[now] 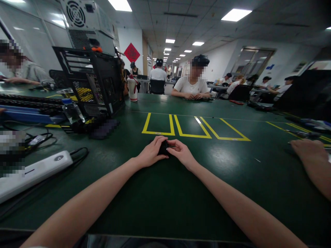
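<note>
Both my hands meet over the middle of the green table around a small black object (163, 148), whose kind I cannot make out because fingers cover much of it. My left hand (152, 151) wraps it from the left, thumb at the near side and fingers over the top. From the right, my right hand (181, 153) touches it with thumb and fingertips pinched together at its edge. Just beyond my hands, yellow tape outlines (158, 133) mark the tabletop.
At left stand an open black computer case (103, 82), a water bottle (72, 111) and a white power strip (38, 174) with cables. A paper cup (132, 89) is farther back. Another person's hand (310, 151) rests at right. Across the table sits a person (191, 86).
</note>
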Available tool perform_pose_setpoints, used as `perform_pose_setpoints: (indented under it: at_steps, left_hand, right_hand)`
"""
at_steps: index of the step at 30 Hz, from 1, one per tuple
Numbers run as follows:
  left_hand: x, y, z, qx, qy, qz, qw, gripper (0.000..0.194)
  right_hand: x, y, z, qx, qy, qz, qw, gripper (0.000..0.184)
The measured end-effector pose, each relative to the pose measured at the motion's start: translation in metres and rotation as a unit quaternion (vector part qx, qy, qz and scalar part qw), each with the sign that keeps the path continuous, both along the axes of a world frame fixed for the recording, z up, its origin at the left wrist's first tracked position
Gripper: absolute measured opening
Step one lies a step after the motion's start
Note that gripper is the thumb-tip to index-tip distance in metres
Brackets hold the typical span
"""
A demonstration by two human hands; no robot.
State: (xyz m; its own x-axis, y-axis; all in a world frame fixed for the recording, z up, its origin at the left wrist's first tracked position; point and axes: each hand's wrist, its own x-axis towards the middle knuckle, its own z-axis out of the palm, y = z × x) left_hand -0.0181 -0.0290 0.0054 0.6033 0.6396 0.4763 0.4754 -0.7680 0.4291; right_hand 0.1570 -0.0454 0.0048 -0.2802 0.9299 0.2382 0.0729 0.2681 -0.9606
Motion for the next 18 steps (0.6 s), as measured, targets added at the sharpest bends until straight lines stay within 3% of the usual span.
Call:
perform_pose_setpoints:
  at_steps: [5,11,18]
  left_hand:
    - [-0.0014,-0.0007,0.0010,0.010,-0.007,-0.016,1.000,0.063]
    - [0.0000,-0.0004,0.0008,0.008,-0.018,-0.024,1.000,0.065]
    - [0.0011,-0.0060,0.0085,-0.017,-0.019,-0.028,0.999,0.063]
  right_hand:
    - [0.0027,-0.0017,-0.0019,-0.018,0.023,0.017,0.999,0.031]
    - [-0.0003,-0.0027,0.0013,-0.005,0.027,-0.018,0.999,0.023]
    - [0.0013,-0.0035,0.0031,-0.036,0.005,-0.008,0.999,0.033]
